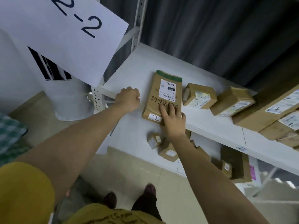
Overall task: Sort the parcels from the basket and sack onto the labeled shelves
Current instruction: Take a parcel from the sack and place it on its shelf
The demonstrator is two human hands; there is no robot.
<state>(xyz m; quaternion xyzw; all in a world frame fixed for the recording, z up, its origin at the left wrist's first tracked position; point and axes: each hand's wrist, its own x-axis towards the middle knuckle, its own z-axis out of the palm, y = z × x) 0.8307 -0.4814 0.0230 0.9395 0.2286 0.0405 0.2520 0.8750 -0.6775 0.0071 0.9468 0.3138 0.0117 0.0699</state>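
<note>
Parcel (162, 96), a flat brown envelope with a white label marked 2-2, lies on the white shelf (210, 126). Right hand (174, 121): grip flat and wide, straight fingers (163, 110) pressing on the near end of the parcel. Left hand (128, 99): grip curled into a fist holding nothing, resting on the shelf just left of the parcel. Small boxes (199, 96) sit right of the right grip. Paper sign (64, 29) reading 2-2 hangs up and left.

Parcel labels (168, 92) too small to read, rightmost boxes (275, 110) cut by frame edge, lower-shelf parcels (168, 152) partly hidden
</note>
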